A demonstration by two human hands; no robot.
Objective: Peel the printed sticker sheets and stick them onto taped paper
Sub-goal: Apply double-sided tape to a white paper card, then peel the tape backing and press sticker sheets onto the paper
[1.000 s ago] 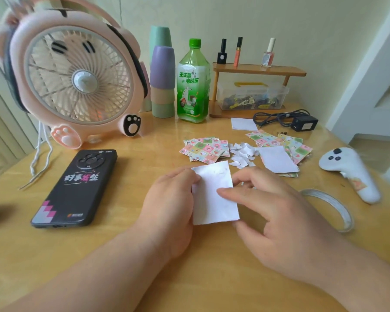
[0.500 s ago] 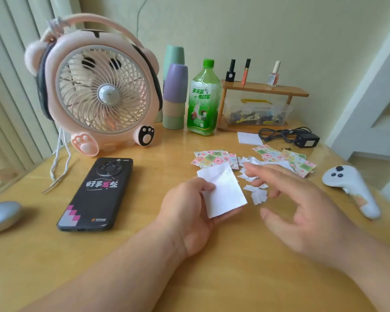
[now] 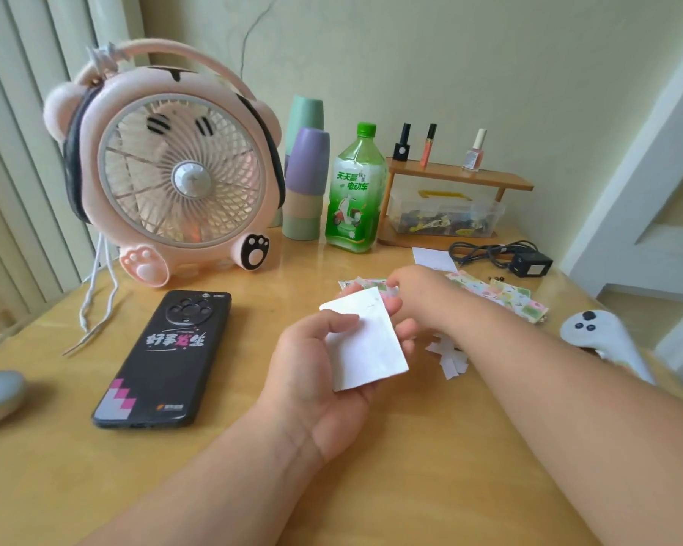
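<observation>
Resting in the left hand, thumb-over-fingers grip at one edge: white paper, light, limp, easily creased; right hand among sticker sheets, grip unreadable.

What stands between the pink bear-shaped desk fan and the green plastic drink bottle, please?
Stacked pastel plastic cups, purple on top, stand there, as the head view shows.

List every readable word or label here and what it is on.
"天天赢 电动车": label of the green plastic bottle.
"好事发生", probably, seen upside down: black phone case.
Too small to read: fine print at both ends of that case.
No readable text: white paper sheet held by the left hand.
</observation>
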